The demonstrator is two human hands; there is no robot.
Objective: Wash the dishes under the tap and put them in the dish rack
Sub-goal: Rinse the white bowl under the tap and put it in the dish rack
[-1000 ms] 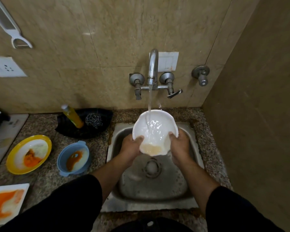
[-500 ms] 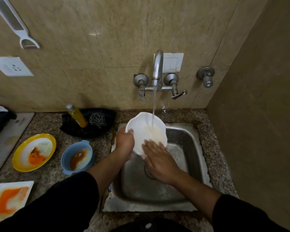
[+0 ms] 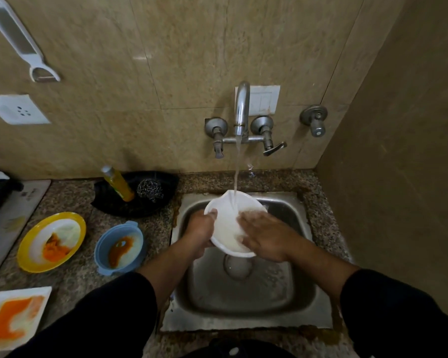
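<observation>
Left hand tight on white bowl; right hand flat in its water

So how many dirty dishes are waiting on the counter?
3: a yellow plate at far left, a blue bowl right of it, and a square plate at the near left corner. The white bowl is being washed; more may lie outside the view.

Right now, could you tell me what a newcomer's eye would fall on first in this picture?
The white bowl held over the sink under the running tap stands out first: the left hand grips its rim while the right hand lies flat inside it. Next, on the counter to the left, a yellow plate, a blue bowl and a white square plate show orange smears.
</observation>
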